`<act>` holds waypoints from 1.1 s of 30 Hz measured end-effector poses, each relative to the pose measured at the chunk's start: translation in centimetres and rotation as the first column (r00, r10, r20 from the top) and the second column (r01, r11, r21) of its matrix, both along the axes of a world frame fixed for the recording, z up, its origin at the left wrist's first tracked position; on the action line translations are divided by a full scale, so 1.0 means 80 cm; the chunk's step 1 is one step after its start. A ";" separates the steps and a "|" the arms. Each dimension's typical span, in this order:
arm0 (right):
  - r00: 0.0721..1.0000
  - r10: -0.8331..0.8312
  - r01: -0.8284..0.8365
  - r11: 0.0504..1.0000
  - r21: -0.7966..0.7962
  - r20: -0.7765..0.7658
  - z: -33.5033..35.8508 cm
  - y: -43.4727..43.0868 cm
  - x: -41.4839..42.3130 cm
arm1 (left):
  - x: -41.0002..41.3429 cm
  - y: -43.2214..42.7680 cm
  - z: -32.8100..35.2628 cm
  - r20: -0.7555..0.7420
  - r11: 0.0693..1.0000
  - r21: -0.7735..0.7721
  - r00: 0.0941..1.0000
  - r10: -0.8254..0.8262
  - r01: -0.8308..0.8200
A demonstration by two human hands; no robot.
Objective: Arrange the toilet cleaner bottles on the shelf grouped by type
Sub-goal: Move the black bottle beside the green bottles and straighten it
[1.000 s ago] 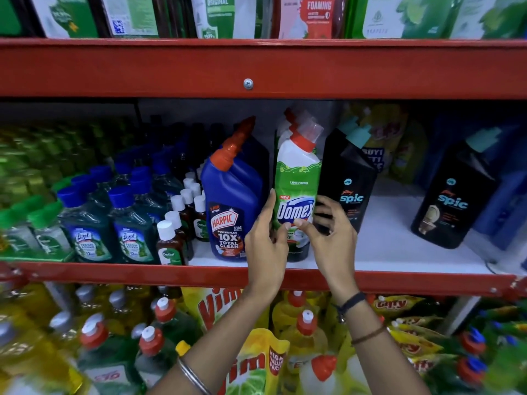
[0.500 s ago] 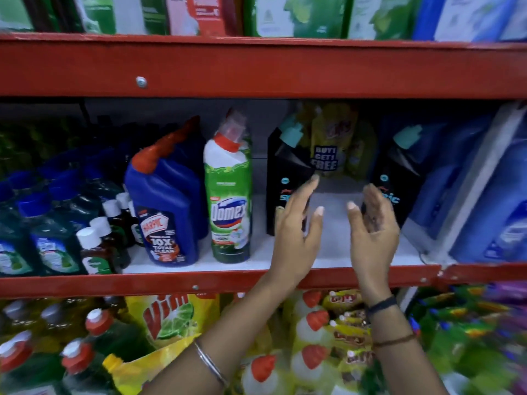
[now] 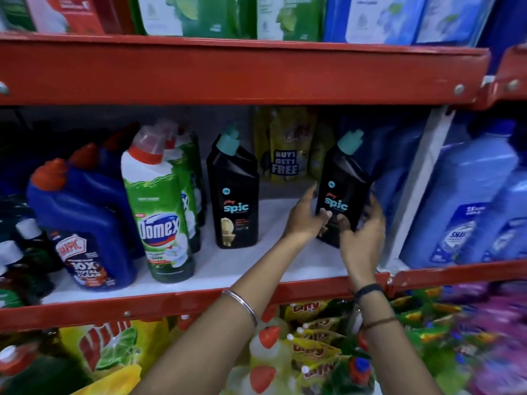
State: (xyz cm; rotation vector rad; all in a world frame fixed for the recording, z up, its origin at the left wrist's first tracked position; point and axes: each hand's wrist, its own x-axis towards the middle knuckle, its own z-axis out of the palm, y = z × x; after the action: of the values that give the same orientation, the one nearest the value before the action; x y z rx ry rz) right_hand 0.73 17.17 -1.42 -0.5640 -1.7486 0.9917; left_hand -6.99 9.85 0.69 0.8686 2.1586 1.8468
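Note:
On the white shelf board (image 3: 265, 269) stand blue Harpic bottles (image 3: 85, 223) at the left, then green-and-white Domex bottles (image 3: 159, 212), then a black Spic bottle (image 3: 238, 201) with a teal cap. A second black Spic bottle (image 3: 340, 181) stands tilted at the right end of the shelf. My left hand (image 3: 306, 219) grips its left side and my right hand (image 3: 363, 232) wraps its lower right side. The base of that bottle is hidden by my hands.
Yellow pouches (image 3: 288, 149) marked "buy 1 get 1 free" lean at the back. A white upright (image 3: 413, 189) and large blue bottles (image 3: 467, 206) bound the right. Red shelf rails (image 3: 228, 72) run above and below. Small dark bottles (image 3: 25, 252) crowd the far left.
Both hands left the Domex bottle, moved right across the shelf and closed on the right-hand Spic bottle. The camera view shifted right.

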 end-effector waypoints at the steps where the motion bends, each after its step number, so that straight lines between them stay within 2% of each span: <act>1: 1.000 -0.016 0.016 1.000 0.011 0.015 -0.002 0.002 0.000 | -0.002 0.001 -0.002 -0.009 1.000 -0.009 1.000 -0.007 0.007; 6: 0.999 -0.044 0.044 0.999 0.019 0.007 0.003 0.001 -0.002 | -0.002 -0.004 -0.007 -0.046 0.999 -0.009 0.998 0.035 -0.035; 10: 0.998 -0.021 0.021 1.000 0.002 -0.053 0.010 -0.003 0.000 | 0.005 -0.006 -0.002 -0.006 0.996 0.042 0.997 0.074 -0.074; 17: 0.980 0.161 -0.165 0.986 -0.023 -0.119 0.022 -0.030 0.020 | 0.031 -0.052 -0.002 -0.030 0.973 0.133 0.981 0.192 -0.187; 25: 0.909 0.389 -0.389 0.921 0.028 -0.147 0.041 -0.094 0.026 | 0.054 -0.148 0.004 -0.169 0.918 0.252 0.920 0.355 -0.308; 33: 0.830 0.540 -0.550 0.834 -0.043 -0.136 0.024 -0.145 0.005 | 0.049 -0.212 -0.022 -0.180 0.857 0.206 0.842 0.508 -0.473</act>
State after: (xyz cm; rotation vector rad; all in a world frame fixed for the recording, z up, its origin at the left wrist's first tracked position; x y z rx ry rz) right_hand 1.17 5.59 0.53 -0.0322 -1.8040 1.4659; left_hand -3.05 -7.12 -1.06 0.6092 2.6036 2.2723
